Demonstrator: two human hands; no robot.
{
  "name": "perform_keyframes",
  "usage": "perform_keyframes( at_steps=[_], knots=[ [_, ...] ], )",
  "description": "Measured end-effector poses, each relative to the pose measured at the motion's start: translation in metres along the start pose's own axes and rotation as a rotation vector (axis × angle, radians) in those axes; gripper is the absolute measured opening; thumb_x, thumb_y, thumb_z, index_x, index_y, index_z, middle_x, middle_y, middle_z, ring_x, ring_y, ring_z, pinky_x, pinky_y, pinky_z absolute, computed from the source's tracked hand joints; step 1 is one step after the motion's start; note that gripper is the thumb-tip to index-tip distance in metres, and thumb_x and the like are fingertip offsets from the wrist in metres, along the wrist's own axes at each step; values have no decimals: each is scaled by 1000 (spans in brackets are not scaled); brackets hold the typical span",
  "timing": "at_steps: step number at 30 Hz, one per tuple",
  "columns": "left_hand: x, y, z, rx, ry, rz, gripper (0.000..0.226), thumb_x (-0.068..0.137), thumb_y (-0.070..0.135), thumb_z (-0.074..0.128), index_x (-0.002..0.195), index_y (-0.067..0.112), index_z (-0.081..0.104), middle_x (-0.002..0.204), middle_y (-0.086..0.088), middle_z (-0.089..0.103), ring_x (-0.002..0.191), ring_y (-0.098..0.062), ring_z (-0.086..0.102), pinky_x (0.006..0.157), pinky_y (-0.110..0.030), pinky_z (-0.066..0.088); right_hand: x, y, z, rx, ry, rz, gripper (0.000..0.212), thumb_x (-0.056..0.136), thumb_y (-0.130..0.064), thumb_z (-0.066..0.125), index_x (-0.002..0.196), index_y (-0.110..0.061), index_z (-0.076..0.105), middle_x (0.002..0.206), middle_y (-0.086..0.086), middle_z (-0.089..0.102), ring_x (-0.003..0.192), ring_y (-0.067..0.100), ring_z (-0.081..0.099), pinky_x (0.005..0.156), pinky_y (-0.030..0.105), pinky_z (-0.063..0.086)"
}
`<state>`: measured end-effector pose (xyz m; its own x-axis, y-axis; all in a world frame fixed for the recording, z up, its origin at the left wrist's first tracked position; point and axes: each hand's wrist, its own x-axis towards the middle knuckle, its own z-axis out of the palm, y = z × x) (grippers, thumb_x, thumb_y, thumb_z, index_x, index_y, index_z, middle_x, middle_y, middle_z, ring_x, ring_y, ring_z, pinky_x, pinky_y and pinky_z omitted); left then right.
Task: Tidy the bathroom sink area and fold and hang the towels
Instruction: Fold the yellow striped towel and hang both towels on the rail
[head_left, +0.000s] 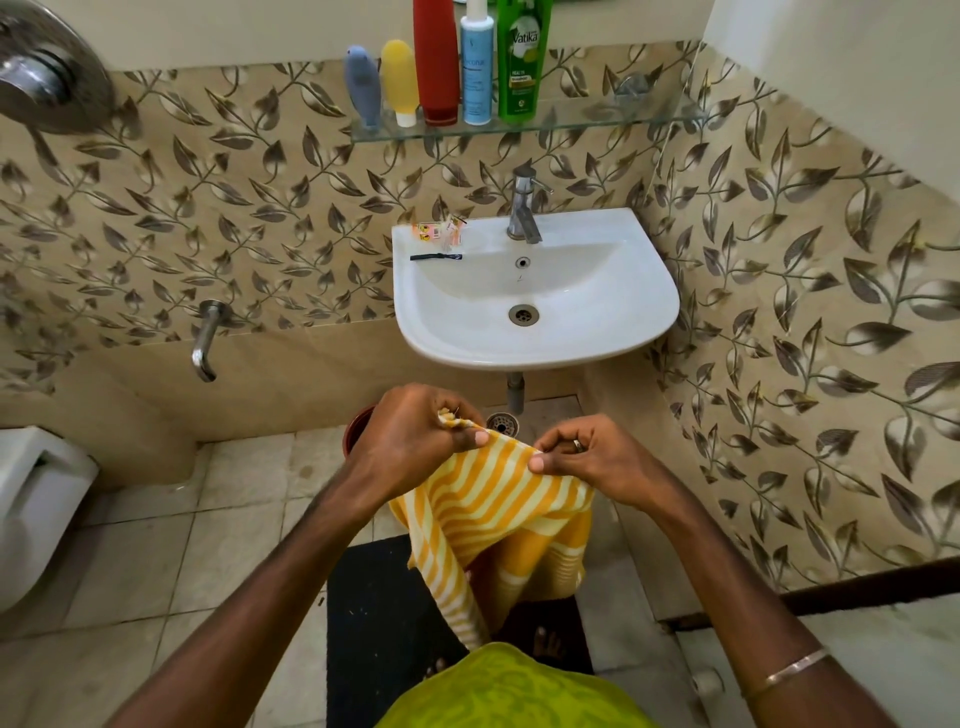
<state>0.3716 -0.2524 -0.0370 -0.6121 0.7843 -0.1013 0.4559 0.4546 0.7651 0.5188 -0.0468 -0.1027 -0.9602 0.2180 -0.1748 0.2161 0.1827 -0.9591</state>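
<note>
The left hand (421, 431) pinches one corner of the striped towel (493, 514), with the fingers curled over the top edge and the thumb pressed against the fabric. The right hand (587, 457) pinches the same top edge a short way along, thumb and forefinger closed on the cloth; a ring sits on one finger. The two hands are close together, and the edge is stretched between them. The towel, yellow and white, hangs from this edge in loose folds in front of the person, below the front rim of the sink (535, 343) and above a dark floor mat (379, 623).

The sink is white and wall-mounted, with a metal tap (523, 208) at the back. On its left rim lie a small orange packet (439, 233) and, just beside it, a thin black item (435, 256). Above the sink, a glass shelf (571, 122) carries five bottles in a row: grey-blue (362, 85), yellow (400, 80), red (435, 62), white-and-blue (477, 65) and green (522, 60). A toilet (36, 499) shows at the left edge.
</note>
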Motion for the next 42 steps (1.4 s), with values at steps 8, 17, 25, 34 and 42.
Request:
perform_keyframes(
  at_steps=[8, 17, 25, 34, 42],
  knots=[
    [0, 0, 10, 12, -132, 17, 41, 92, 27, 68, 131, 36, 60, 130, 14, 65, 124, -5, 55, 102, -35, 48, -2, -3, 7, -58, 0, -46, 17, 81, -28, 84, 93, -17, 82, 78, -9, 76, 74, 1, 68, 68, 24, 51],
    [1, 17, 26, 180, -108, 110, 17, 83, 39, 76, 98, 30, 77, 97, 12, 71, 91, -5, 63, 79, -36, 57, 0, -4, 4, -88, -44, -26, 20, 81, -30, 85, 97, -20, 81, 76, -10, 73, 72, 3, 63, 70, 31, 49],
    [2, 15, 21, 237, -75, 147, 13, 84, 35, 76, 96, 31, 77, 88, 22, 60, 82, 2, 56, 66, -19, 42, -8, -2, -8, -91, -220, 137, 27, 86, -27, 81, 107, -11, 74, 84, 9, 73, 63, 5, 65, 51, 15, 44],
    [5, 9, 10, 224, -102, 75, 13, 83, 35, 77, 96, 32, 76, 101, 12, 71, 95, -8, 64, 82, -38, 57, -6, -6, -4, -101, -126, 110, 19, 83, -20, 83, 96, -7, 77, 77, -9, 74, 70, 0, 68, 61, 16, 50],
    [4, 9, 14, 366, -143, 101, 41, 87, 34, 74, 127, 31, 65, 132, 8, 65, 113, -10, 63, 93, -36, 54, -5, -9, 4, -149, -113, 48, 18, 81, -24, 86, 92, -11, 79, 84, -1, 77, 76, 6, 70, 69, 25, 54]
  ],
)
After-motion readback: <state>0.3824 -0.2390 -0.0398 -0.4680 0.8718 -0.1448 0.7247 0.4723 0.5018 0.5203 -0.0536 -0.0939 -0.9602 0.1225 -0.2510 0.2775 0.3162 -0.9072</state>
